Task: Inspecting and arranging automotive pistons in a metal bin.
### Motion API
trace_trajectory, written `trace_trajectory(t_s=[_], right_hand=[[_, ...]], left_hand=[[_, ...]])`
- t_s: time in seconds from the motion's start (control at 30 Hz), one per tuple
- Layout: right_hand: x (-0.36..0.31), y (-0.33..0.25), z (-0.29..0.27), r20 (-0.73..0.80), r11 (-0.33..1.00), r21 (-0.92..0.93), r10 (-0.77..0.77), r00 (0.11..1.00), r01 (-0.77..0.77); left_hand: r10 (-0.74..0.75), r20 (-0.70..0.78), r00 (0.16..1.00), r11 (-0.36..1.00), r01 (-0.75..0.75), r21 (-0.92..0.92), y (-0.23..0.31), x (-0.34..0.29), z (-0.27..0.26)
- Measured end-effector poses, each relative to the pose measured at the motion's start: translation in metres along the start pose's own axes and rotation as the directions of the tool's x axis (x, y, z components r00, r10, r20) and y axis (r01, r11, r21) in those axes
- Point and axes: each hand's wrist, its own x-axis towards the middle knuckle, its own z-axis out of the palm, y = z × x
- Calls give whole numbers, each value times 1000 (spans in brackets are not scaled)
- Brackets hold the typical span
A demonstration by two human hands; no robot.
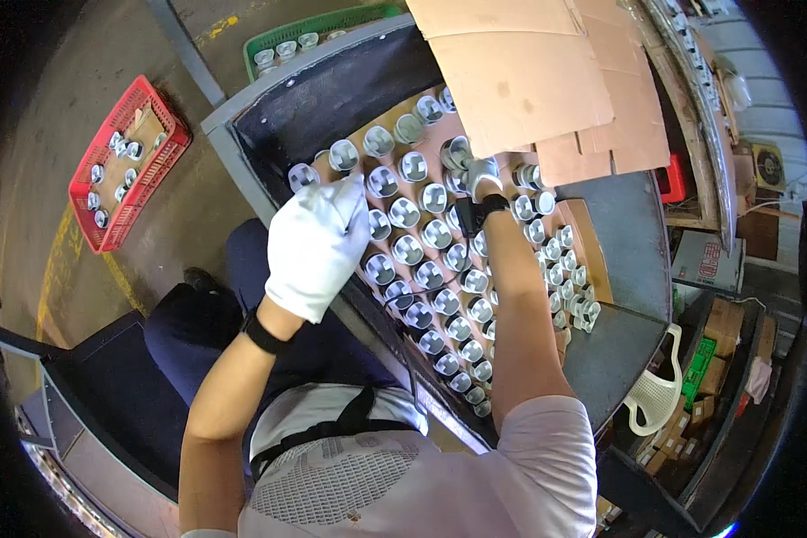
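My left hand (318,247), in a white glove, is raised over the near left edge of the bin. Its fingers are bunched together, and what they hold, if anything, is hidden. Beneath and beside it stand rows of grey metal pistons (404,212) on brown cardboard. My right hand (484,172), also gloved, reaches in among the pistons by the edge of a cardboard sheet (520,81). Only part of that glove shows; its fingers are hidden. One piston (458,151) is right beside it. A black band circles each wrist.
A red crate (141,166) with several pistons sits on the floor at left. Behind the dark metal bin (332,76) is a green crate (323,25). Smaller metal parts (568,278) lie at the bin's right. A white plastic chair (655,399) and a shelf of boxes (717,350) stand further right.
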Motion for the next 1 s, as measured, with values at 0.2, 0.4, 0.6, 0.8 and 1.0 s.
trace_trajectory(t_s=[0.2,0.4,0.6,0.8,1.0], right_hand=[[60,30,18,-79,822,-569,-35,996,-16],[90,35,46,9,321,-947,-9,1000,12],[180,113,19,-140,667,-738,-1,990,-103],[124,81,36,118,381,-906,-191,974,184],[-47,4,22,235,992,115,-80,969,54]], left_hand=[[-44,6,999,998,44,-42,5,7,-1],[-100,14,995,995,101,-18,1,4,13],[-88,40,995,993,91,-71,2,13,-2],[-123,37,992,992,124,-19,5,7,8],[-76,26,997,997,76,-24,0,1,2]])
